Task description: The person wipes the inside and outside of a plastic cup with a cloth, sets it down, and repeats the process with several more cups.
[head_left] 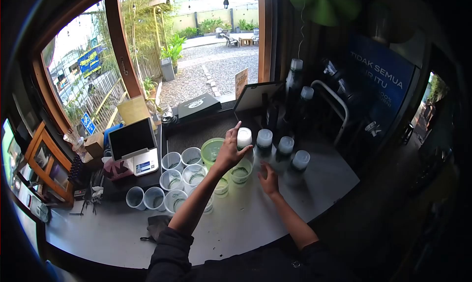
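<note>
My left hand (230,152) is stretched over the cups, thumb and forefinger spread beside a stack of clear plastic cups (244,138) with a whitish top. The thumb overlaps the front of that stack. Lower and to the right, my right hand (268,179) is loosely curled above the counter, fingers apart, nothing visible in it. A standing clear cup (241,172) is between the two hands. Three similar stacks run to the right: one stack (264,139), a second stack (285,145) and a third stack (301,160). Behind my left wrist shows a wide green container (211,148).
Several open clear cups (172,179) crowd the counter (236,237) left of my forearm. A dark cloth (158,227) lies in front of them. A tablet on a stand (132,143) is at the left. Taller cup stacks (306,96) stand at the back right.
</note>
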Demonstrator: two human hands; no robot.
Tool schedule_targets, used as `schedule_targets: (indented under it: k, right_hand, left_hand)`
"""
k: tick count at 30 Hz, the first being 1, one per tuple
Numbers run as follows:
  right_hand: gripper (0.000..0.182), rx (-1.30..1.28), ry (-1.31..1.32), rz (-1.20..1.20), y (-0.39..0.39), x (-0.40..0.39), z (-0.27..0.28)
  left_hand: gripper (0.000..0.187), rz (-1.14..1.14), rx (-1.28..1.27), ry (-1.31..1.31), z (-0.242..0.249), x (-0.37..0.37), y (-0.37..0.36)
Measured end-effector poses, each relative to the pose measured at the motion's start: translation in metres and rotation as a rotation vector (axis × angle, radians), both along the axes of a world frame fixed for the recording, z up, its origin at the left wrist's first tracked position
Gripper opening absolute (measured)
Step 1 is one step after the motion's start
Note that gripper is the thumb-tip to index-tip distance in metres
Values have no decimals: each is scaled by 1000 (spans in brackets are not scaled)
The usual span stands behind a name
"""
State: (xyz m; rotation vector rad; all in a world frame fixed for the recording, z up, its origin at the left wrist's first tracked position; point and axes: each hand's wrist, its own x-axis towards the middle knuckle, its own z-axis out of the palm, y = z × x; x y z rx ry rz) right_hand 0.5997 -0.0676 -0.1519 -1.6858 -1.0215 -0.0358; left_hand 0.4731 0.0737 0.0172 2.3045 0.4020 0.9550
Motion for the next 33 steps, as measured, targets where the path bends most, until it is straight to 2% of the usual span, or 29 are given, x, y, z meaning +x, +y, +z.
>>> schedule_targets:
  k: [3, 4, 5, 8, 12, 19, 24, 27, 29, 31, 33]
  right_hand:
    - [48, -48, 34, 69, 12, -4, 1]
    - [50, -72, 6, 67, 16, -3, 1]
    - [51, -94, -23, 64, 19, -2, 1]
    - [46, -131, -113, -29, 25, -5, 9]
    - [44, -208, -125, -111, 43, 5, 4]
    - [46, -92, -144, -79, 52, 16, -8]
    - [47, 54, -105, -18, 49, 8, 14]
    - [47, 15, -99, 12, 50, 7, 22]
    - [44, 16, -133, -1, 50, 8, 25]
    - [39, 20, -139, -6, 48, 8, 25]
    - [33, 26, -119, -6, 45, 8, 27]
  left_hand:
    - [74, 29, 16, 155, 3, 18, 2]
    - [68, 44, 106, 114, -4, 23, 7]
    - [66, 49, 88, 130, -7, 26, 9]
    - [58, 76, 69, 141, -4, 32, 13]
    - [56, 87, 19, 138, -6, 41, 20]
    - [57, 105, 7, 196, 3, 48, 25]
    - [56, 168, 33, 201, 23, 42, 19]
    - [55, 206, 65, 156, 44, 34, 13]
    - [55, 258, 116, 161, 59, 26, 8]
    - [55, 339, 298, 53, 70, 16, 6]
    - [56, 420, 269, 17, 84, 0, 0]
